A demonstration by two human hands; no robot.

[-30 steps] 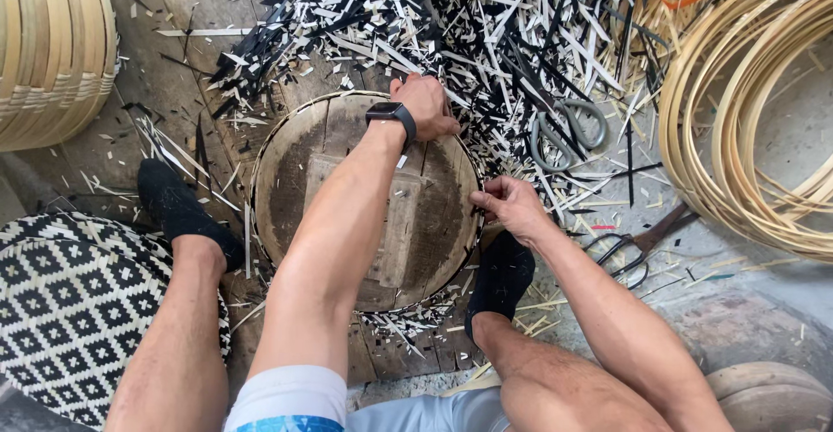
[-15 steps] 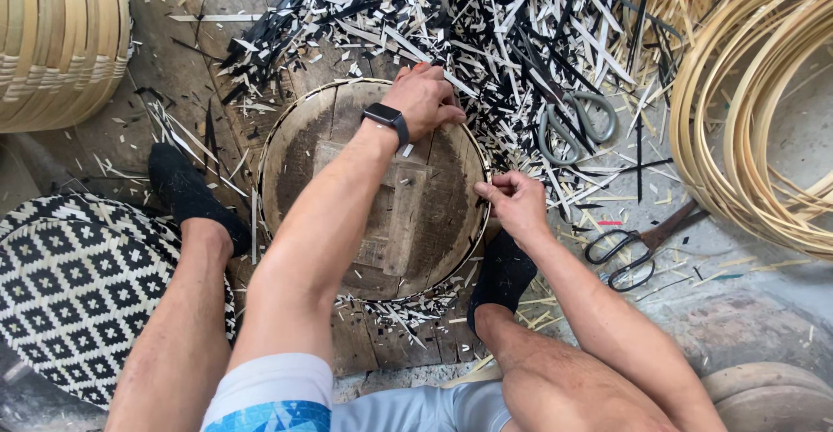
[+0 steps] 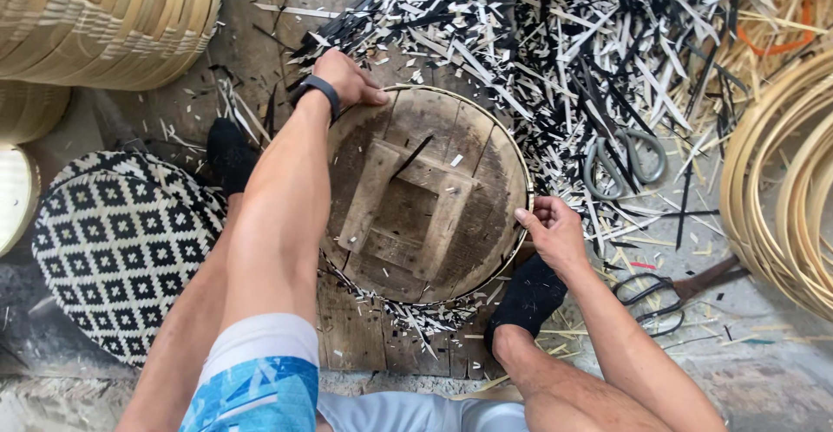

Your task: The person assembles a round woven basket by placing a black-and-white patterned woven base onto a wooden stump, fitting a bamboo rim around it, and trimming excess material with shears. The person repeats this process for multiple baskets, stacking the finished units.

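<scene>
Already trimmed — clippings [image 3: 538,59] heaped far; left hand [image 3: 347,76] grips round wooden form [image 3: 425,198] at far-left, right hand [image 3: 551,232] pinches its right-edge rim strip [image 3: 527,191] — fitting unfinished.

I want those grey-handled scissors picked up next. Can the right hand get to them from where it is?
Probably yes: the right hand rests at the round wooden form's rim, and the grey-handled scissors lie just beyond on loose strip cuttings, nothing covering them.
</scene>
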